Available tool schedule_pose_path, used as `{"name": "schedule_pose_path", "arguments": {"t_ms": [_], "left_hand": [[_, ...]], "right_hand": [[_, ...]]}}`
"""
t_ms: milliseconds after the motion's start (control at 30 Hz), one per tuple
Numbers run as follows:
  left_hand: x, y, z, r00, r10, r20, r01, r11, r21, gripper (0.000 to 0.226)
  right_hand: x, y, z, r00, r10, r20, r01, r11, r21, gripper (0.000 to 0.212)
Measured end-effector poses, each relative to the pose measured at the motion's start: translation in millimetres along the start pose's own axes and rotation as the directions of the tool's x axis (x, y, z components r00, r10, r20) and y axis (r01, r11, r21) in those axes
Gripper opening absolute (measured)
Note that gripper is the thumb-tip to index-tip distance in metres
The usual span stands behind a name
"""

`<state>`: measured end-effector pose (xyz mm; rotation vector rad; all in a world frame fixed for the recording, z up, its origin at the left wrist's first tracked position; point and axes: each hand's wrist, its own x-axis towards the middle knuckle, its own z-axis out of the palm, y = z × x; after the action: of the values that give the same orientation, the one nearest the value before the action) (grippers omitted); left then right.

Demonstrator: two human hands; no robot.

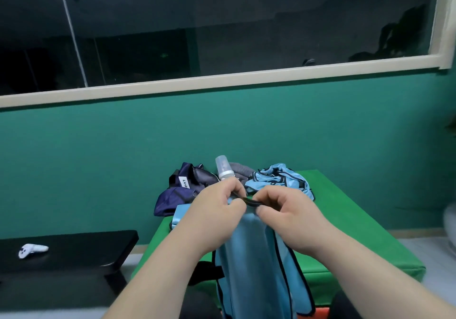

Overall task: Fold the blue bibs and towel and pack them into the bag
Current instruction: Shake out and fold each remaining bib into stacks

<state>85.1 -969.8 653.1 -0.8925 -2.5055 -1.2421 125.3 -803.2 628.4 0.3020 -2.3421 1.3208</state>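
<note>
A: Where's the bib (254,257) right now?

B: Held up in front of the person. It hangs from the left hand (217,210) and right hand (283,212), down past the near edge of the green tabletop (345,220). The fingers (267,196) of both hands are curled in and pinch the black trim (251,201) at its top, the two pinches almost touching.

A: So the fold is only starting?

B: I'd say so. With the hands that close together the cloth droops in a narrow bunch. I'd slide the pinches apart along the trim until the top edge is taut, then lay the bib flat on the tabletop before doubling it over.

A: Is there room?

B: Some. A folded blue piece (181,211) lies just under the left wrist. Farther back sit the dark bag (177,190), a bottle (223,168), a grey cloth (240,168) that is probably the towel, and a heap of bibs (278,180).

A: What could go wrong?

B: The fabric looks slippery and thin. Line up the trimmed edges first, press each crease flat, and stack it on the folded piece so it goes into the bag neatly.
</note>
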Motion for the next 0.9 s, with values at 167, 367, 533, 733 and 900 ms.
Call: {"name": "schedule_pose_path", "arguments": {"t_ms": [167,367,533,733,900], "left_hand": [[-6,-5,-4,0.997,0.073,0.000,-0.073,0.987,0.142,0.009],[-6,-15,-5,0.993,0.090,-0.073,-0.083,0.992,0.092,0.011],[-12,-23,-6,0.988,0.093,-0.122,-0.088,0.995,0.047,0.017],[-18,-38,-8,0.993,0.023,-0.119,-0.028,0.999,-0.040,0.007],[-22,-46,-14,0.987,-0.018,-0.161,0.011,0.999,-0.040,0.012]], "right_hand": [[-8,11,7,1.000,-0.005,-0.010,0.005,0.999,0.037,0.022],[-21,20,22,1.000,0.020,0.016,-0.022,0.994,0.104,0.023],[-28,23,26,0.998,0.055,-0.015,-0.056,0.998,-0.004,0.024],[-32,40,24,0.991,0.135,0.001,-0.133,0.982,-0.131,0.020],[-35,51,19,0.988,0.156,-0.017,-0.156,0.963,-0.221,0.017]]}}
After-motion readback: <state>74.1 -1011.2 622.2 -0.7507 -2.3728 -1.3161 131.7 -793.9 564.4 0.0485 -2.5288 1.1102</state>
